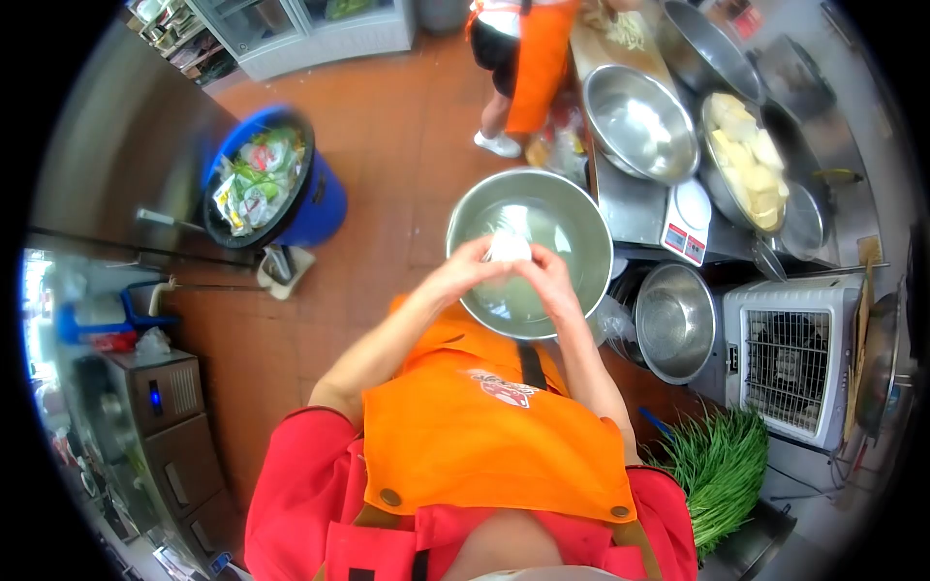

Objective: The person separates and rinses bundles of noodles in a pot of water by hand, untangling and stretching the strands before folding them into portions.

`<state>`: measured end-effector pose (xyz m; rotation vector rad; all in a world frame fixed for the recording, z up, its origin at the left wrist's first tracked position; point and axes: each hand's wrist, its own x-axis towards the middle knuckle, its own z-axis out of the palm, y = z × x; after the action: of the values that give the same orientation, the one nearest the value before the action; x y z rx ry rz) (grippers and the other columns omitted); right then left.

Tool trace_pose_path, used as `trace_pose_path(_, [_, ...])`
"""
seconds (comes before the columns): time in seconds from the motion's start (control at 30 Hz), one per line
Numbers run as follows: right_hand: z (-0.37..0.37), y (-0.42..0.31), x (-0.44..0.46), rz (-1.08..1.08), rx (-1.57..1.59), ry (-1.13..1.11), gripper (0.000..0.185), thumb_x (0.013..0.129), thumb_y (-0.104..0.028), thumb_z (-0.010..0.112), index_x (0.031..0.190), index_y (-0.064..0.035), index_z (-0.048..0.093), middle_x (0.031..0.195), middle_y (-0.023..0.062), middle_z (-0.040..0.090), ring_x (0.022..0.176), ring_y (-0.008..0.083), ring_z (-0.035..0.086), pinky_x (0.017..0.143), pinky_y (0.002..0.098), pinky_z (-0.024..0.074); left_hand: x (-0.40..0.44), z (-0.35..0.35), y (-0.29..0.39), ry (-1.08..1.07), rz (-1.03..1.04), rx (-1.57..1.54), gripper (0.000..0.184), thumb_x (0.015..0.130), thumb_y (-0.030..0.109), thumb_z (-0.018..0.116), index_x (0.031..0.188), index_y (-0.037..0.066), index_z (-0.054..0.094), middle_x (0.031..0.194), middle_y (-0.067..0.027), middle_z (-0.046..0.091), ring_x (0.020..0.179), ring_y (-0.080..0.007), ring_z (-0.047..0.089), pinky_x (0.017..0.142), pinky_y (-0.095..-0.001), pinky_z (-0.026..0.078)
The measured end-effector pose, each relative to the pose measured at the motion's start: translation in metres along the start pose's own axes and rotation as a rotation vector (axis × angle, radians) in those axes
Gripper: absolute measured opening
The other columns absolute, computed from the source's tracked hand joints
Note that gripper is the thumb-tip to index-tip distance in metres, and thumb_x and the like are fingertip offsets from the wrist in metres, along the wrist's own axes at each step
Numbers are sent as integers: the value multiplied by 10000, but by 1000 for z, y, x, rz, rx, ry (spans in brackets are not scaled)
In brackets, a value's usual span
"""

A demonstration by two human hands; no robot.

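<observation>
a small white item (510,247) was held over the metal pot of liquid (572,208), pinched between the curled fingers of the left hand (548,275) and right hand (471,268). the pot was placed near the scale (688,223) and the steel bowl (641,124).

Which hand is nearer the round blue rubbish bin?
The left hand, on the bin's side of the small white object; the right hand is on its far side.
</observation>
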<state>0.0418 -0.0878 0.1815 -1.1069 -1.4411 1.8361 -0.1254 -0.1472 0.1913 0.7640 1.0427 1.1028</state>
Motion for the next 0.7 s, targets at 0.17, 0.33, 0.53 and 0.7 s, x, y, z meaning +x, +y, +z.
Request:
trace_pose_path(0.17, [-7, 1, -4, -38, 83, -3, 320, 808, -168, 656, 1062, 21, 607, 978, 60, 639, 872, 120, 586, 782, 252, 462, 5, 9, 3, 70, -21, 54, 343, 832, 116, 657, 1144, 2, 567, 1029, -46, 624, 917, -106, 577, 802, -257, 468])
trace_pose_path(0.33, [-12, -2, -6, -96, -64, 12, 316, 809, -193, 677, 1041, 12, 617, 946, 62, 650, 848, 111, 592, 756, 253, 471, 14, 10, -11, 76, 22, 44, 369, 837, 133, 650, 1168, 0, 557, 1057, -64, 622, 938, -123, 580, 807, -270, 479])
trace_pose_path(0.53, [-21, 6, -1, -87, -140, -9, 282, 817, -195, 675, 1004, 13, 641, 915, 45, 662, 838, 99, 588, 749, 252, 471, 15, 14, -12, 73, 36, 55, 358, 840, 111, 662, 1165, 9, 550, 1055, -38, 617, 945, -102, 573, 828, -253, 464])
trace_pose_path(0.7, [-22, -6, -6, -59, 6, -78, 242, 843, -166, 636, 1009, 9, 637, 922, 37, 659, 833, 90, 580, 757, 237, 455, 11, 19, -7, 72, 52, -35, 360, 830, 112, 670, 1154, 14, 548, 1026, -33, 622, 938, -101, 574, 850, -256, 452])
